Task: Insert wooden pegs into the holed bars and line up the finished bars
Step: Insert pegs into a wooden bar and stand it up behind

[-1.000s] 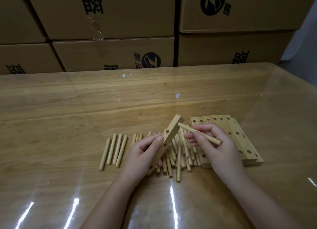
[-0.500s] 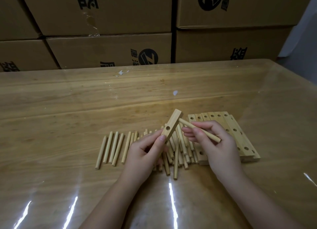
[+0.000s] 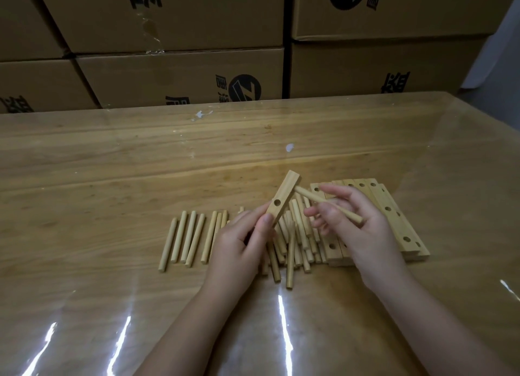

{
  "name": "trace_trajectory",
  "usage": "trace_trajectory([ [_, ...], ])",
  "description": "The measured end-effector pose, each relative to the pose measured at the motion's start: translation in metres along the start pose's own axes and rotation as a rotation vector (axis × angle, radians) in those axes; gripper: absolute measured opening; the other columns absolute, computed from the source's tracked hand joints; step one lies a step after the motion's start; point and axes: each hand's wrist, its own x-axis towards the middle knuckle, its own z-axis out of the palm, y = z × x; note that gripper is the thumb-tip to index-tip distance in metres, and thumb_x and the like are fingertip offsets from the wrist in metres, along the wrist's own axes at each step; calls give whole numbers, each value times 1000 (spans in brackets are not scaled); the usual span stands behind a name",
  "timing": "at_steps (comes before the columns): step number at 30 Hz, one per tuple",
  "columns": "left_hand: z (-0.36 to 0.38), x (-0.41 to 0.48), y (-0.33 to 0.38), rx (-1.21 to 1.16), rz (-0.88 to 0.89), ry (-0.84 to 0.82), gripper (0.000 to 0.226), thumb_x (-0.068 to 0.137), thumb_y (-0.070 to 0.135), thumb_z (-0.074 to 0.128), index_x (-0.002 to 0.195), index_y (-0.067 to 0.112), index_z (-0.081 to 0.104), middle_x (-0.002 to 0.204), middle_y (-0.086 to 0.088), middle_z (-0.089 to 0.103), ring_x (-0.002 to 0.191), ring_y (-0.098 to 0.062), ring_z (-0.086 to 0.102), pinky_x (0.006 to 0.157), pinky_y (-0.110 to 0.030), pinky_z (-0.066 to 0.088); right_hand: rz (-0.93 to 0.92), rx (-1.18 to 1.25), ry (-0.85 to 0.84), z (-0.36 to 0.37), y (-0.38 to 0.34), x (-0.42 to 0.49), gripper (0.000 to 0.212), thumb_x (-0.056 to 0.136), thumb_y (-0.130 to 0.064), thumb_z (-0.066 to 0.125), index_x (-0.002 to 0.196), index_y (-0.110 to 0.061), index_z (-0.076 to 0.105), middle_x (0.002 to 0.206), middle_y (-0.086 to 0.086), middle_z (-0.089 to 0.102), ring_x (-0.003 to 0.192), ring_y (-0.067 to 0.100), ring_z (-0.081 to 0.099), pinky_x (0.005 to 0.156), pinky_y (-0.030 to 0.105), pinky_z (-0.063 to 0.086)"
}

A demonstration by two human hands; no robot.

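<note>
At the far left of the work, a row of loose pegs (image 3: pixel 188 239) lies flat on the table (image 3: pixel 112 178), side by side, their long axes running near to far with a slight lean to the right at the far ends. To their right the pegs crowd into a jumbled heap (image 3: pixel 292 243), some crossing one another, most still pointing roughly near to far.

The left hand (image 3: pixel 239 249) hovers over the left edge of that heap, fingers curled closed around the near end of a bar (image 3: pixel 282 198). The bar is held off the table, tilted, its long axis rising from the thumb up and to the far right; one round hole shows on its face just beyond the thumb.

A peg (image 3: pixel 327 204) meets the bar's right side near its far end, at roughly a right angle; its long axis runs from the bar down toward the near right. Whether its tip is seated in a hole cannot be told. The right hand (image 3: pixel 363 229) has loose hold of this peg at its near end, fingers partly spread and blurred.

Under and beyond the right hand, a stack (image 3: pixel 394 221) of holed bars lies flat, packed side by side, long axes near to far, leaning left at the far ends.

Cardboard boxes (image 3: pixel 180 77) stand behind the table
</note>
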Motion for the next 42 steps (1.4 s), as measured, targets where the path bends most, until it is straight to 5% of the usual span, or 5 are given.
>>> trace_trajectory([
  [5,-11,3,-4,-137,-185,85,24,88,44,48,97,55,67,76,5,70,49,-3,55,46,-18,45,-203,-398,77,-12,-1,2,33,76,-45,57,103,-25,61,76,-3,65,69,10,61,61,22,52],
  [14,-9,3,-7,-9,-180,75,34,96,28,51,97,60,61,78,15,70,54,-3,59,46,-18,46,-516,-1048,57,-19,18,7,23,91,-26,56,94,-7,67,79,-1,66,70,13,60,52,25,49],
  [26,-9,1,-13,98,-130,58,28,96,25,53,116,42,61,81,1,68,69,-15,61,61,-48,53,-422,-976,29,-18,27,10,37,91,-33,35,90,-10,64,73,-12,53,63,7,49,50,13,34],
  [36,-8,1,-12,103,-98,55,30,95,28,51,122,29,63,88,14,67,78,0,60,70,-26,48,-357,-973,22,-20,28,10,31,93,-31,41,88,-11,64,69,-13,49,61,7,48,48,19,35],
  [42,-5,4,-11,-165,-211,87,21,97,30,48,108,40,62,81,10,69,61,-4,60,52,-21,49,-394,-880,94,-13,17,4,49,91,-43,38,127,-12,49,83,-9,51,66,0,42,62,16,35],
])
